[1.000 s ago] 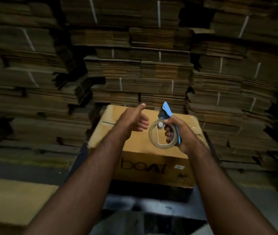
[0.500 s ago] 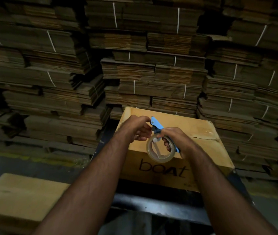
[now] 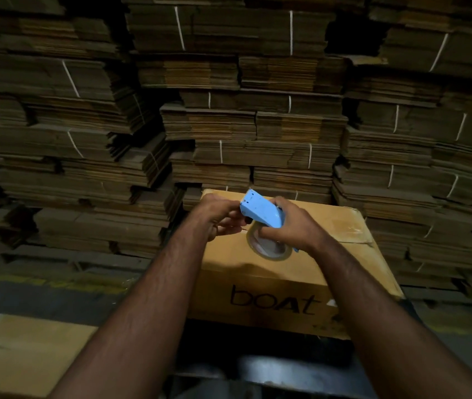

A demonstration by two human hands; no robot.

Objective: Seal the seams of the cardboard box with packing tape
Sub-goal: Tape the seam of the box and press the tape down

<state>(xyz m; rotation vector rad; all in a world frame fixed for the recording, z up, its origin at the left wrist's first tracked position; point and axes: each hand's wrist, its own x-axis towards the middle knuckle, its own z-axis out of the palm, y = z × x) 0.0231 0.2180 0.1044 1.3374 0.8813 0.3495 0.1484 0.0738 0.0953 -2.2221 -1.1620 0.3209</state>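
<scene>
Two hands are held together over the top of a closed cardboard box (image 3: 295, 272), which is marked "boat" on its near face and is set just in front of stacked bundles of flattened cardboard (image 3: 246, 110). A blue tape dispenser (image 3: 260, 211) with its roll of clear packing tape (image 3: 269, 249) is gripped by the right hand (image 3: 295, 226), fingers curled around it. The left hand (image 3: 220, 217) is closed at the dispenser's front end, fingertips pinched; the tape end itself cannot be made out. A second box (image 3: 22, 352) is seen at the lower left.
</scene>
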